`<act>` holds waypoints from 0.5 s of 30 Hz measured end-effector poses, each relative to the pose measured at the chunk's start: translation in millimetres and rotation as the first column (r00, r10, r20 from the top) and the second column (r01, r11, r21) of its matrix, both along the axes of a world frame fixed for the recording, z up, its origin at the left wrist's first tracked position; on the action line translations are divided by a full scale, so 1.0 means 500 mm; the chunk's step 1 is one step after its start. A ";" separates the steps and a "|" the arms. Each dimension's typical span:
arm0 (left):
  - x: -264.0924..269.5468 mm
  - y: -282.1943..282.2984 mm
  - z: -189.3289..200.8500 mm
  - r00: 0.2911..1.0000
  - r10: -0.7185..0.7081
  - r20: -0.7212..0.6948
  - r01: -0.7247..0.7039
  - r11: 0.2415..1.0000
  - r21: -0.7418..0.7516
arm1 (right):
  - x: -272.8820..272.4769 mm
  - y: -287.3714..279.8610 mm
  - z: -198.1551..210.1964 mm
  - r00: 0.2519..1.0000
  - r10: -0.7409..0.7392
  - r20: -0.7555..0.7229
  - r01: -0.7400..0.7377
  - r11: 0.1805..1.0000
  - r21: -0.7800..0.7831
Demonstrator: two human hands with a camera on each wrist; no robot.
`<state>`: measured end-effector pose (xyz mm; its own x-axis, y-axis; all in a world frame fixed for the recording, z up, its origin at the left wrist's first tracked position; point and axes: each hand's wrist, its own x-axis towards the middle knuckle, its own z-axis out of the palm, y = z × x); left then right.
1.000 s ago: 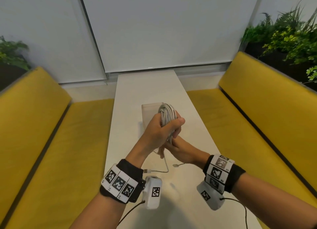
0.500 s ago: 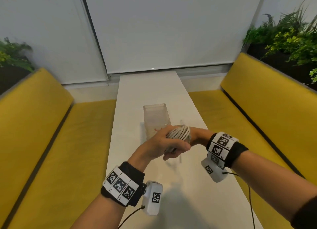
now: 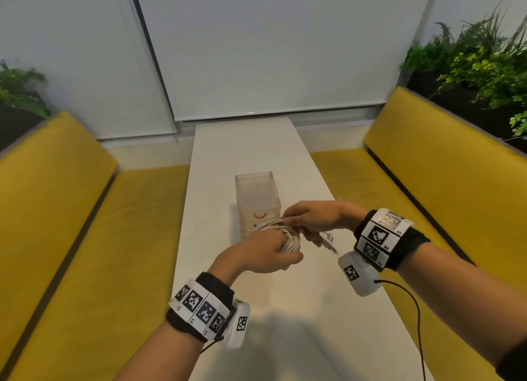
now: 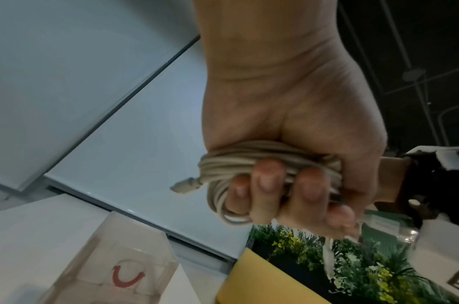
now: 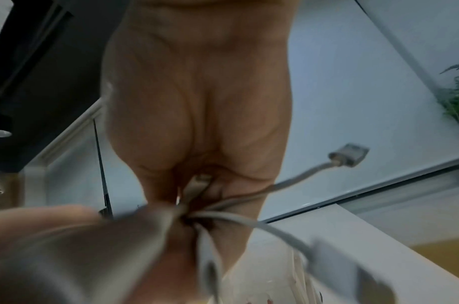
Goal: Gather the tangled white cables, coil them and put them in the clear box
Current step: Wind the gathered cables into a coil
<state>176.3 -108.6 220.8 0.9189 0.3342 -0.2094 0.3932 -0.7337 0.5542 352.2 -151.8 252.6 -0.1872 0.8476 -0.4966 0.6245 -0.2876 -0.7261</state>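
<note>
A coil of white cables (image 3: 289,238) hangs just above the white table, right in front of the clear box (image 3: 254,176). My left hand (image 3: 271,252) grips the coil, with fingers curled through its loops (image 4: 249,164). A plug (image 4: 187,185) sticks out of the bundle on the left. My right hand (image 3: 308,218) reaches over the coil from the right and pinches loose cable ends, and one plug (image 3: 328,241) dangles below it. In the blurred right wrist view, strands pass through my right hand (image 5: 197,214) and a flat plug (image 5: 349,155) swings free. The clear box (image 4: 114,267) stands open-topped, with a red curved mark on its near side.
The narrow white table (image 3: 256,141) runs away from me between two yellow benches (image 3: 85,238) (image 3: 427,195). Planters with green plants (image 3: 479,67) stand behind the bench backs. A black wire (image 3: 410,301) trails from my right wrist camera.
The coil came down from upright in front of the box to lying low before it. My right hand moved from under the left hand round to the right, over the coil.
</note>
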 end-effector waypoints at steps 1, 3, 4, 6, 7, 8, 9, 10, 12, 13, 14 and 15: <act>0.002 0.005 -0.009 1.000 0.016 0.013 -0.017 0.998 0.060 | -0.004 -0.003 -0.005 1.000 -0.024 0.003 0.024 1.000 0.019; 0.005 0.012 -0.021 0.997 0.067 0.044 -0.071 0.991 0.114 | -0.015 -0.010 -0.017 0.996 -0.086 0.034 0.083 0.994 0.076; 0.008 0.014 -0.024 0.994 0.088 0.064 -0.095 0.988 0.119 | -0.020 -0.013 -0.021 0.991 -0.119 0.061 0.111 0.986 0.120; 0.012 0.014 -0.029 0.988 0.119 0.101 -0.132 0.982 0.137 | -0.030 -0.018 -0.030 0.978 -0.195 0.077 0.176 0.962 0.207; 0.014 0.014 -0.033 0.986 0.124 0.111 -0.141 0.976 0.165 | -0.033 -0.019 -0.033 0.971 -0.233 0.057 0.215 0.949 0.229; 0.016 0.015 -0.037 0.985 0.124 0.116 -0.144 0.971 0.190 | -0.035 -0.021 -0.034 0.965 -0.261 0.027 0.248 0.942 0.228; 0.017 0.015 -0.041 0.985 0.121 0.124 -0.145 0.968 0.206 | -0.036 -0.024 -0.033 0.962 -0.274 -0.007 0.270 0.941 0.205; 0.018 0.016 -0.045 0.983 0.123 0.133 -0.149 0.966 0.211 | -0.036 -0.025 -0.030 0.960 -0.276 -0.049 0.280 0.946 0.165; 0.017 0.018 -0.048 0.980 0.131 0.149 -0.159 0.967 0.198 | -0.034 -0.026 -0.021 0.951 -0.270 -0.153 0.282 0.957 0.067; 0.017 0.017 -0.046 0.979 0.129 0.156 -0.158 0.969 0.191 | -0.031 -0.027 -0.017 0.936 -0.282 -0.211 0.291 0.957 0.012; 0.018 0.016 -0.044 0.979 0.121 0.161 -0.152 0.968 0.198 | -0.029 -0.028 -0.015 0.915 -0.302 -0.266 0.303 0.952 -0.040; 0.019 0.015 -0.043 0.980 0.113 0.161 -0.147 0.965 0.217 | -0.028 -0.028 -0.015 0.894 -0.323 -0.310 0.314 0.946 -0.081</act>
<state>185.6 -101.0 199.2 0.8791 0.4763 0.0193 0.4209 -0.7946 0.4377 338.1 -165.9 245.3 -0.0598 0.8744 -0.4815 0.2363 -0.4563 -0.8579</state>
